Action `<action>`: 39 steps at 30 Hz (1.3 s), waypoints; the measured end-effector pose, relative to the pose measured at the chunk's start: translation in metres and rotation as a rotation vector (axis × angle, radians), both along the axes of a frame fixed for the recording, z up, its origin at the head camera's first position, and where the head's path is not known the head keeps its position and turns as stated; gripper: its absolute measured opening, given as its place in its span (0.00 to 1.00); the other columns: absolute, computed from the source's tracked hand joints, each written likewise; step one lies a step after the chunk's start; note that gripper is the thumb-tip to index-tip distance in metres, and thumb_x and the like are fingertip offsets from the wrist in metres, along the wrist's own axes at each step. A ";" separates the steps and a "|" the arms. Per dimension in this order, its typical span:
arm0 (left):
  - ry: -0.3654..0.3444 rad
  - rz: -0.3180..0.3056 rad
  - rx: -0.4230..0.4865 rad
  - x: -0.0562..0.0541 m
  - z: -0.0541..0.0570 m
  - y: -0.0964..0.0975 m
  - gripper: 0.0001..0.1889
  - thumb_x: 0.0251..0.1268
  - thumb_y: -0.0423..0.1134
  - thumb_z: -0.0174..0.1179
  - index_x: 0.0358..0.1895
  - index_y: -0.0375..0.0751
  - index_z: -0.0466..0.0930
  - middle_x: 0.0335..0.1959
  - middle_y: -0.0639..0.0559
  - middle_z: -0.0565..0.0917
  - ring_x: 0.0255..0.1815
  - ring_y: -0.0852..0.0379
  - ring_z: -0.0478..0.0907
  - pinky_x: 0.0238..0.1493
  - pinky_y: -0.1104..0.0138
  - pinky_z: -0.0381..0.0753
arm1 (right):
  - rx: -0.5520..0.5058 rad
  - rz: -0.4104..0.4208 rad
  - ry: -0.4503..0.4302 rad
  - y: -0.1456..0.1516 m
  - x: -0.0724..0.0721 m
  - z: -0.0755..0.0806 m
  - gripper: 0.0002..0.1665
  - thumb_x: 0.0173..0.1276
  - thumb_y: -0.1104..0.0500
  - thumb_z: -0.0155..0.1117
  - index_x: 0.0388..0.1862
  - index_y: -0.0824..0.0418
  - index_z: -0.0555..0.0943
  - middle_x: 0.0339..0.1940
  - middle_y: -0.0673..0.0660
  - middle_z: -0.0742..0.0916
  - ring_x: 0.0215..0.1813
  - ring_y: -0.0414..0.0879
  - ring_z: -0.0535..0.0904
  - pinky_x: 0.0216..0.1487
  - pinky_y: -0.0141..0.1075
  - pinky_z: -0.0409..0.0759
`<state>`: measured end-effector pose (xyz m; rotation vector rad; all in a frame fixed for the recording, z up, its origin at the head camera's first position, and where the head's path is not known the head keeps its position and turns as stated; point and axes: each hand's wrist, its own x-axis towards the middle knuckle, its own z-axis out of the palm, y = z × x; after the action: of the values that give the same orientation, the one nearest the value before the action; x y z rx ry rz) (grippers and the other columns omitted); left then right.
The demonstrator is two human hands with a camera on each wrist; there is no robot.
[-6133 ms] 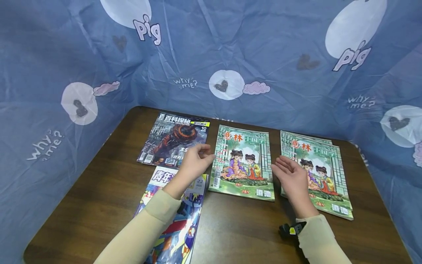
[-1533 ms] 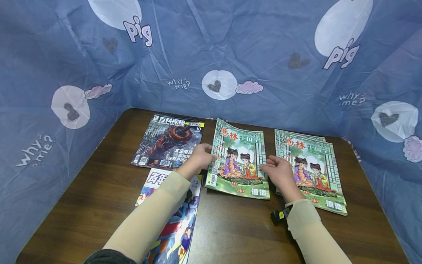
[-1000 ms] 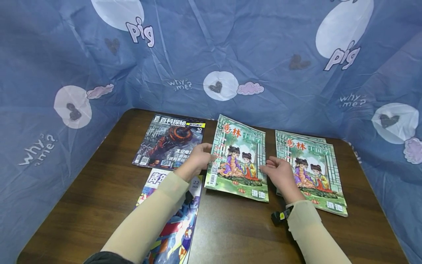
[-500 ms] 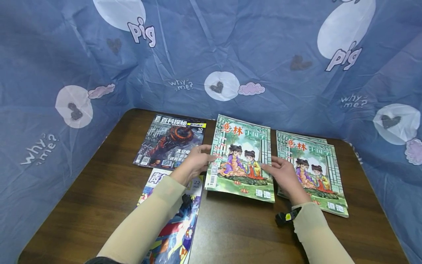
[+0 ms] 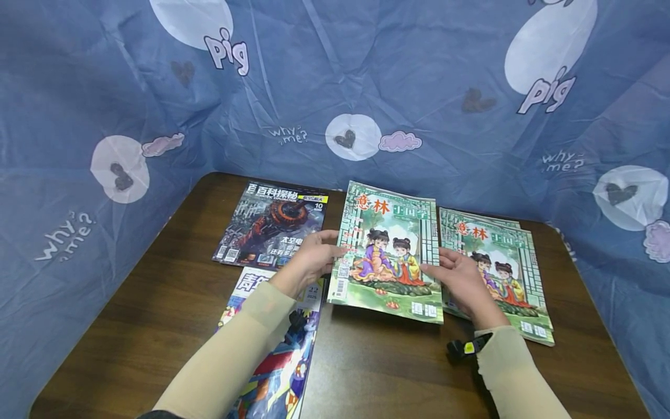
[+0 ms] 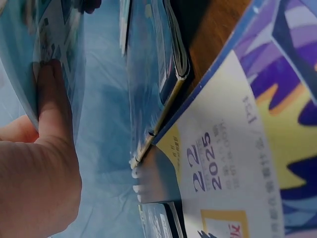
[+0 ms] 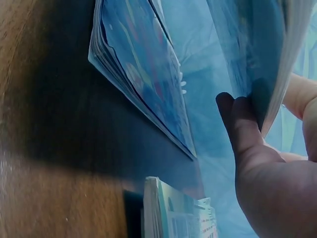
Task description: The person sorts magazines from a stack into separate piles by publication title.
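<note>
In the head view, a green magazine point(image 5: 389, 250) with two drawn figures on its cover is held up over the middle of the table, its face turned up. My left hand point(image 5: 314, 254) grips its left edge, thumb on top. The right hand point(image 5: 463, 279) pinches the opposite edge. Both wrist views show fingers under the held magazine point(image 6: 47, 29), raised off the table. Directly right of it lies a stack of matching green magazines point(image 5: 502, 285), partly covered by my right hand.
A dark science magazine point(image 5: 277, 224) lies at the back left, over another copy. In front of it, a colourful magazine point(image 5: 277, 361) is partly under my left forearm. The brown table point(image 5: 377, 372) is backed by a blue printed cloth point(image 5: 293, 75).
Six seconds ago my hands were beside the green magazine lying on the table. They have since gripped its sides and lifted it, and over the last second it has shifted slightly right.
</note>
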<state>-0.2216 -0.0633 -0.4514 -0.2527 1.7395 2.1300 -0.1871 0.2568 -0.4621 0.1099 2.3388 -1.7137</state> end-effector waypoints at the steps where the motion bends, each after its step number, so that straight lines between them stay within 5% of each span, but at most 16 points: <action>1: 0.000 -0.002 0.003 0.000 0.000 0.000 0.30 0.66 0.21 0.60 0.72 0.33 0.67 0.39 0.40 0.85 0.30 0.53 0.84 0.37 0.61 0.87 | 0.000 -0.004 0.001 0.000 0.001 0.001 0.57 0.68 0.48 0.74 0.82 0.66 0.51 0.79 0.72 0.58 0.79 0.63 0.53 0.73 0.54 0.62; 20: 0.019 -0.047 0.019 0.001 0.006 0.016 0.28 0.68 0.22 0.59 0.71 0.32 0.68 0.40 0.40 0.85 0.31 0.53 0.84 0.36 0.60 0.87 | -0.037 -0.076 0.004 0.010 0.008 0.013 0.54 0.69 0.55 0.73 0.82 0.68 0.51 0.80 0.71 0.56 0.80 0.62 0.51 0.73 0.53 0.62; 39: 0.019 -0.086 0.082 -0.001 0.003 0.047 0.28 0.67 0.19 0.57 0.70 0.28 0.66 0.43 0.37 0.85 0.34 0.50 0.86 0.41 0.56 0.87 | 0.076 -0.117 0.021 0.037 0.019 0.011 0.57 0.68 0.46 0.73 0.82 0.67 0.51 0.79 0.72 0.59 0.79 0.64 0.53 0.71 0.56 0.64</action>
<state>-0.2224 -0.0166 -0.4480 -0.1336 1.6388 2.1420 -0.1686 0.2940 -0.4516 0.2478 2.4578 -1.6853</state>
